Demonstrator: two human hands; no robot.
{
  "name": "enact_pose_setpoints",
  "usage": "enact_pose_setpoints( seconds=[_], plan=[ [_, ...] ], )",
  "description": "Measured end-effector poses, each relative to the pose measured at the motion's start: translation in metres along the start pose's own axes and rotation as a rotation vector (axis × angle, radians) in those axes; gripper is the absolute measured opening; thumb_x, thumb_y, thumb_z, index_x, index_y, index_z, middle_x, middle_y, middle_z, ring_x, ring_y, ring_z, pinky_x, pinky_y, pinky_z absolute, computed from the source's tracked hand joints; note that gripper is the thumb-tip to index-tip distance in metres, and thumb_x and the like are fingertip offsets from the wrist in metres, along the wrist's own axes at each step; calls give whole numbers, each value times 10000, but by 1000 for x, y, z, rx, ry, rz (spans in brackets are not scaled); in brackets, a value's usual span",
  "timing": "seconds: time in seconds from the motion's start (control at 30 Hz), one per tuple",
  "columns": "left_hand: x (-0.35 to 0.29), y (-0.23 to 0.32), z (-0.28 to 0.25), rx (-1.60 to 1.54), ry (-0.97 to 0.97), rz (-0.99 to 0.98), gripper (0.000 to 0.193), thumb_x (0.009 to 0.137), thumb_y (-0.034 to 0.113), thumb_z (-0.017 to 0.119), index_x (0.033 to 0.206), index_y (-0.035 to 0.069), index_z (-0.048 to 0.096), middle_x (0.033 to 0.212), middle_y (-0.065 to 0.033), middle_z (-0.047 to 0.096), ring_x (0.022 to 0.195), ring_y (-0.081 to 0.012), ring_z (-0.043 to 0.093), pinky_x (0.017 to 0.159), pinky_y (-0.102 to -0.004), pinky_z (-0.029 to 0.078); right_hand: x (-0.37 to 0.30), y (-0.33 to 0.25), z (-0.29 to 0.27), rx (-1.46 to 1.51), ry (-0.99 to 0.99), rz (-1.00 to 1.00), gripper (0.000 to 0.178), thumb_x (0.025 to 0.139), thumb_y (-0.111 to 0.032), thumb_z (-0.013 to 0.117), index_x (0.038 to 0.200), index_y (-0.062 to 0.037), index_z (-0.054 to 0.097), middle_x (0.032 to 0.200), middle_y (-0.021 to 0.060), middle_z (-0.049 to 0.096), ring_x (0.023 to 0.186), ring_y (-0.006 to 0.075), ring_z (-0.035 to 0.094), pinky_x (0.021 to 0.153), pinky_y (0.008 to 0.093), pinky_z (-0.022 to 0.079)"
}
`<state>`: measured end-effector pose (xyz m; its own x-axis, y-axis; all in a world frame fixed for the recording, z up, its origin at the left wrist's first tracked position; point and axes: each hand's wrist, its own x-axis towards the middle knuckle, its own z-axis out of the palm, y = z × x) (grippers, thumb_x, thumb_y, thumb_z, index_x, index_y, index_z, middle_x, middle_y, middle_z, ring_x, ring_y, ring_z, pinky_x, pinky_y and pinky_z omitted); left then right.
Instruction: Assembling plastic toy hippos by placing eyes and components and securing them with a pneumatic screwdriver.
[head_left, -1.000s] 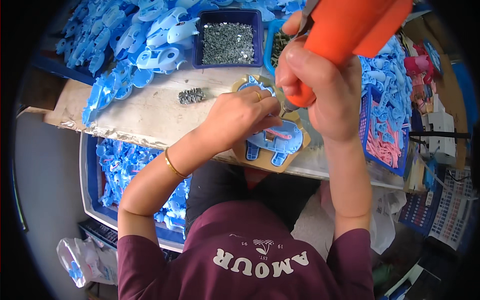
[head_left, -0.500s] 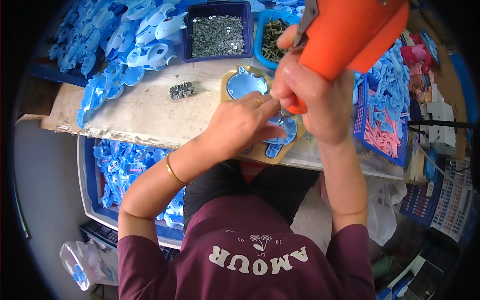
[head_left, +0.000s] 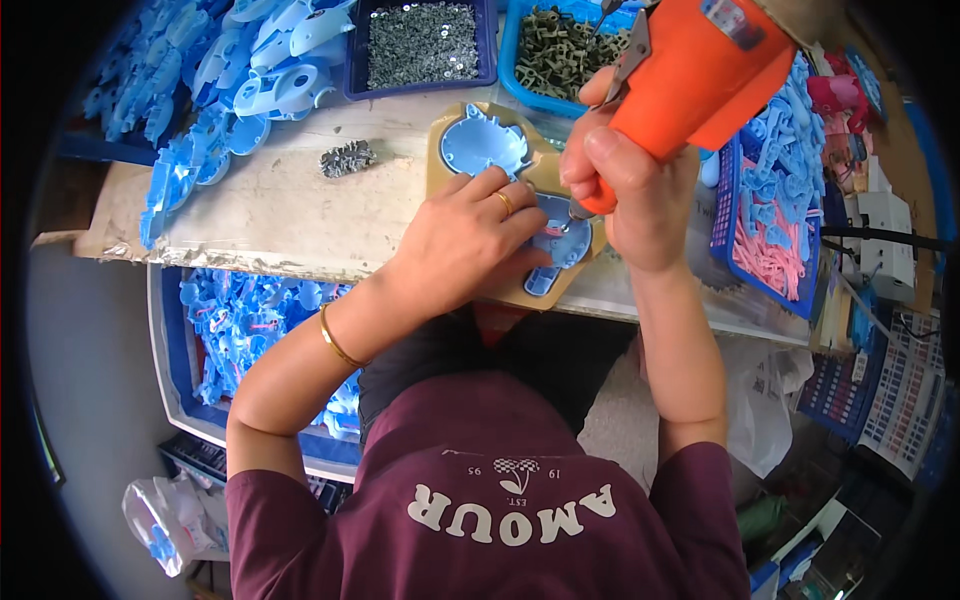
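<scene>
My right hand [head_left: 640,190] is wrapped round an orange power screwdriver [head_left: 690,75], which slants down to the left. Its metal tip meets a blue plastic shell piece [head_left: 572,243] seated in a tan jig [head_left: 515,292]. My left hand [head_left: 465,235], wearing a ring and a gold bangle, lies over the jig's left side with fingers spread, thumb and forefinger beside that piece. Part of the piece is hidden under the fingers. A second, rounder blue shell [head_left: 482,143] sits in the upper part of the jig.
Left of the jig lies a pile of small grey metal parts [head_left: 346,159]. Behind are a dark blue tray [head_left: 352,70] of metal bits and a light blue tray [head_left: 508,72] of clips. Blue shells [head_left: 285,90] heap at left; a blue basket [head_left: 728,200] stands right.
My left fingers have drawn back from the screwdriver's tip and settled on the jig. The tip is now against the lower blue piece. The whole view has shifted slightly.
</scene>
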<state>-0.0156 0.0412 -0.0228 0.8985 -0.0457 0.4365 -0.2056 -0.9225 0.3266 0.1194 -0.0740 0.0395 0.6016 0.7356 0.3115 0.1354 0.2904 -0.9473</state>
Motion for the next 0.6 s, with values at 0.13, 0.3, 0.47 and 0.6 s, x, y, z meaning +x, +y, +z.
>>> enact_pose_setpoints(
  seconds=[0.13,0.3,0.47,0.6],
  plan=[
    [0,0,1,9,1,-5,268,807,327,762,959,118,691,1007,-20,640,995,-221,613,845,-351,509,-7,5,2,-21,48,-5,326,899,-137,608,1147,51,511,660,65,586,507,84,475,463,231,376],
    [1,1,0,24,-8,-2,269,816,332,754,964,117,691,1008,-21,641,1000,-222,611,854,-349,506,-11,13,2,-103,78,-98,302,879,-94,634,1124,39,517,663,64,585,512,76,501,463,218,400],
    [0,0,0,29,-42,-3,289,822,341,748,995,116,693,1011,-23,639,1017,-220,603,865,-352,503,-8,8,0,-37,23,-43,299,909,-127,629,1141,30,526,688,61,596,534,85,512,491,233,416],
    [0,1,-4,3,76,67,294,825,311,759,1026,107,694,1027,-25,648,1006,-226,610,860,-360,505,11,-3,1,-78,-127,-200,357,997,-214,643,1225,35,528,799,56,630,673,92,571,631,247,468]
  ],
)
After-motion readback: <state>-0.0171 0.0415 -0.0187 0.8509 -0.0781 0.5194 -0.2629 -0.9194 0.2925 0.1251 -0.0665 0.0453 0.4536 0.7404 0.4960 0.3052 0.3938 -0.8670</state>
